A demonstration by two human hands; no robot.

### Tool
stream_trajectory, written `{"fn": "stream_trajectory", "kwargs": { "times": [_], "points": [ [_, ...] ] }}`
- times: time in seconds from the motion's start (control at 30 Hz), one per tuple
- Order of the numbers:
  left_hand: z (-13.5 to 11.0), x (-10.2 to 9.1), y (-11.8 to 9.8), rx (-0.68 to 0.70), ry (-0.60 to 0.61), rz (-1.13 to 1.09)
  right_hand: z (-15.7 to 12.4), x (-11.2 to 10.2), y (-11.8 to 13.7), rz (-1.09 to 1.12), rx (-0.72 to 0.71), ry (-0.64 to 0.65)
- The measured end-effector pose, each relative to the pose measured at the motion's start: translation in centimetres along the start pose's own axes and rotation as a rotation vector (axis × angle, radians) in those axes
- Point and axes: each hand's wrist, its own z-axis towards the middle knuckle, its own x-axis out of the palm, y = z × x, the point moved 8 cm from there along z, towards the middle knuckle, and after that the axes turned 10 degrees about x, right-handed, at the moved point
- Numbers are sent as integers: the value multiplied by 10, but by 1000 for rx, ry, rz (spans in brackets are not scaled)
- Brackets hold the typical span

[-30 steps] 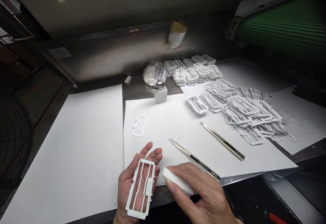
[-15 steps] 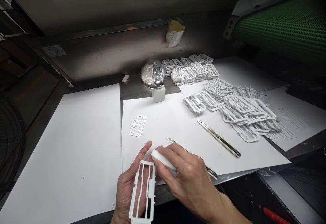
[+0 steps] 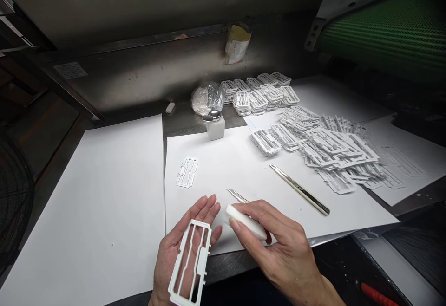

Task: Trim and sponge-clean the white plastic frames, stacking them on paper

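Observation:
On the palm of my left hand (image 3: 184,250) lies a white plastic frame (image 3: 191,263) with long slots and small pegs on its right edge. That hand's fingers are stretched out beneath and beyond the frame. My right hand (image 3: 282,245) pinches a white block (image 3: 245,222), which looks like a sponge, between thumb and fingers, apart from the frame. Just behind the block a craft knife (image 3: 237,195) lies on white paper, its handle hidden by my right hand. A second flat frame (image 3: 188,172) rests on the paper farther off. Another cutter knife (image 3: 299,189) lies to the right.
Stacks of white frames (image 3: 258,99) stand at the back, with a loose heap of frames (image 3: 337,150) at right. A small white bottle (image 3: 216,129) with shiny metal pieces on top stands before a plastic-wrapped bundle (image 3: 208,98). A green mesh belt (image 3: 383,36) is at upper right.
My right hand has moved right with the white block, away from the frame. The fingers of my left hand have straightened, and the frame has shifted slightly left.

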Motion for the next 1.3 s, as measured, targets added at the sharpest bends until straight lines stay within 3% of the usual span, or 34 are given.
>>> {"fn": "stream_trajectory", "kwargs": {
  "times": [0.17, 0.4, 0.6, 1.13, 1.3],
  "points": [
    [-11, 10, 6, -122, -91, 150, 3, -3, -12, -91, 95, 37],
    [-19, 20, 16, -246, -39, 213, 6, 19, -2, -384, -29, 501],
    [-20, 5, 23, -363, -48, 389, 2, 33, 13, -442, -114, 695],
    [-16, 19, 19, -403, 83, 501, 11, 42, 24, -495, -280, 658],
    [-16, 15, 21, -435, 64, 486, 9, 48, 18, -525, -345, 597]
  ]
}}
